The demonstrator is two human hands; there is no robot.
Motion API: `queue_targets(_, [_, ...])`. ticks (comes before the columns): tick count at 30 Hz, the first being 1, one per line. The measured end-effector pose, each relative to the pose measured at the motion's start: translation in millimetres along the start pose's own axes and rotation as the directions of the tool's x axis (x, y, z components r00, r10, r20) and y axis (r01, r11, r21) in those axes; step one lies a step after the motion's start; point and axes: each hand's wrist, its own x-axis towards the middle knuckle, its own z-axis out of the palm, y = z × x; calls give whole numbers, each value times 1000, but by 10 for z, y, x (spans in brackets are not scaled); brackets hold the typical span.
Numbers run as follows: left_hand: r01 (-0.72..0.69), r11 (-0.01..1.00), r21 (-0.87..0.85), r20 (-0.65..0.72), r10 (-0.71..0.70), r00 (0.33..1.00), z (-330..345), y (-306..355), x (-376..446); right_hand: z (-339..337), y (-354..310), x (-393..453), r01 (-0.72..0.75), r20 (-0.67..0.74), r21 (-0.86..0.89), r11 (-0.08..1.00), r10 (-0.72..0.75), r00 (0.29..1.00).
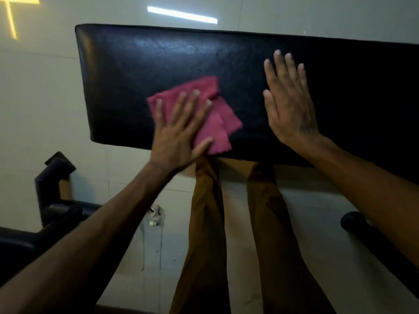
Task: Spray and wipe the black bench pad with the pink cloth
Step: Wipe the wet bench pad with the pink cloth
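Pad: we see black bench pad [158, 53], long axis running left-right, left end w/ rounded corners.
Cloth: pink cloth [217, 118] folded, flat on pad nr its near edge.
L hand: left hand [179, 134] fingers spread flat, pressing cloth.
R hand: right hand [290, 105] flat, fingers straight, on bare pad right of cloth, holding nothing.
Room: bare pad left of cloth & beyond it.

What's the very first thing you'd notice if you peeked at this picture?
The bright pink cloth jumps out, lying on the near middle of the shiny black bench pad, which fills the upper half of the view. The left hand presses flat on the cloth with spread fingers, while the right hand rests open on the pad just to its right. Below the pad you see the person's brown trousers over a pale floor.
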Motion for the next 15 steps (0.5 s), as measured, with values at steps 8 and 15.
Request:
queue_targets(8, [589,788,-180,-67,-607,792,-80,72,306,139,-195,-1,-122,-72,-61,991,118,990])
queue_targets(15, [-95,994,-60,-18,94,995,49,719,133,107,-195,21,-131,-63,41,991,134,989])
